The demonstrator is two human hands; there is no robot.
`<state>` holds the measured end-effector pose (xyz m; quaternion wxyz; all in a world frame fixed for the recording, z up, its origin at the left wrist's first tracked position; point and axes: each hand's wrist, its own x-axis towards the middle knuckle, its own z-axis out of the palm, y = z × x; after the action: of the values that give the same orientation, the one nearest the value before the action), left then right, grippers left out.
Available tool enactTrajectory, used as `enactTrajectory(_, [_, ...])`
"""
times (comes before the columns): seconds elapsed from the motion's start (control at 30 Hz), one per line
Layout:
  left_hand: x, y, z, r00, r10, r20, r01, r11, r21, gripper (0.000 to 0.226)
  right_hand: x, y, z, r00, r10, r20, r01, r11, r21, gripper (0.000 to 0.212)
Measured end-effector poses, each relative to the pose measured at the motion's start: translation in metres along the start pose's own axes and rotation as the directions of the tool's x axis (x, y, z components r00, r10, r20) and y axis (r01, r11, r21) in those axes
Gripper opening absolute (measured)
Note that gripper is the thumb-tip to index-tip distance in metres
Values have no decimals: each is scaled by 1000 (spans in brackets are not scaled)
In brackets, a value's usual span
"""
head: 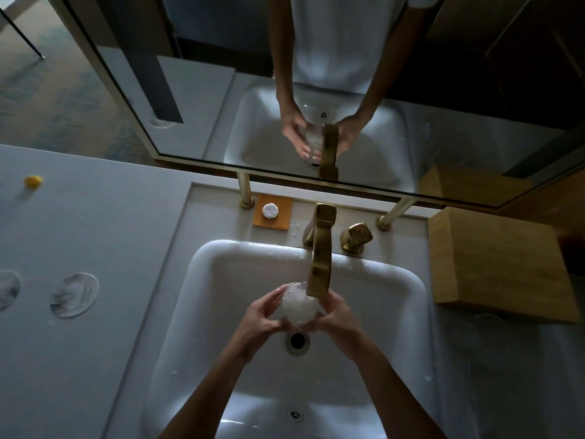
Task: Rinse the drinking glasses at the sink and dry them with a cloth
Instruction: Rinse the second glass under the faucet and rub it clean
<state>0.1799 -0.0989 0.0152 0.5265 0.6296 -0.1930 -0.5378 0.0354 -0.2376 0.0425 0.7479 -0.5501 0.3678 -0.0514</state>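
— Forearms first, two of them, bare, reaching up from the near edge over the sink (221,267). What do they end in?

— Left hand (264,315) and right hand (335,313), both cupped with fingers curled round one drinking glass (299,304). Clear, rounded, wet, full of churning white water. It sits just under the spout, over the basin's middle, above the drain (297,341).

— Basin?

— White glazed ceramic, rectangular with rounded corners, glossy; a round metal-ringed drain hole and a small overflow cap (295,415) on the near wall.

— Fittings?

— Faucet (321,248): brushed brass, squared arching spout, at the basin's far edge. One faceted brass handle (356,237) just right of it. Water drops scattered on the rim around them.

— Bench (79,343)?

— Pale grey, smooth, matte. At the far edge left of the faucet, a square tan coaster (283,218) carrying a small round white wrapped item (270,211). Left side: two clear round discs (74,295), streaked; what they are, cannot tell. Toward the far left corner, a small yellow object (33,181). Right edge: a light wooden box (497,261), grained, blocky.

— Behind?

— Brass-framed mirror (443,122) on brass posts, reflecting the hands and glass.
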Motion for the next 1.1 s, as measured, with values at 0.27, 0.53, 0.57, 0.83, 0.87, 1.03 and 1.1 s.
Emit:
enactTrajectory(0.27, [3,2,0,1000,2,-17,-2,1000,2,81,2,-2,-2,1000,-9,-9,9,1000,7,70])
enactTrajectory(0.53, [4,1,5,1000,-6,-28,6,1000,0,90,1,-3,-10,1000,8,17,-8,1000,-14,76])
enactTrajectory(0.57, [4,1,6,1000,-3,-29,3,1000,5,88,1,-3,-9,1000,9,19,-8,1000,-15,77])
enactTrajectory(0.83, [5,7,12,999,27,-18,-27,1000,3,89,-1,-1,-15,1000,28,10,-28,1000,9,80])
enactTrajectory(0.87, [5,9,12,999,27,-21,-26,1000,5,90,0,-1,-13,999,26,19,-26,1000,14,81])
enactTrajectory(1.03, [5,3,11,999,29,-16,-29,1000,13,76,0,2,-15,999,37,39,-37,999,7,81])
enactTrajectory(1.1, [6,2,14,998,44,-34,-45,999,-6,81,1,1,-15,999,26,34,-26,1000,13,79])
